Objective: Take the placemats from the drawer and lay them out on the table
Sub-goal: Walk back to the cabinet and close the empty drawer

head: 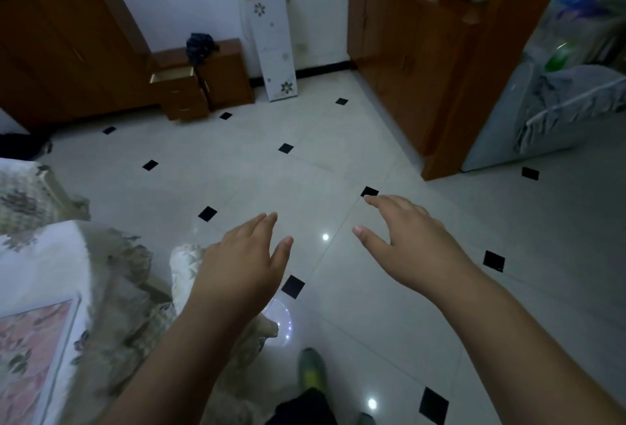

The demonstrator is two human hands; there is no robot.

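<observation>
Wooden drawer (173,75) open leftward, hands apart.

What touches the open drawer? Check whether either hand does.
Apart. The head view shows the left hand and right hand spread in mid-air over the floor tiles, while the open drawer sits far across the room.

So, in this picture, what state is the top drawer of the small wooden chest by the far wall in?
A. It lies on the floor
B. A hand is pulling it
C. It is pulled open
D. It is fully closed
C: the top drawer juts out of the small chest, its pale inside showing, while both the left hand and right hand are empty, far from it.
</observation>
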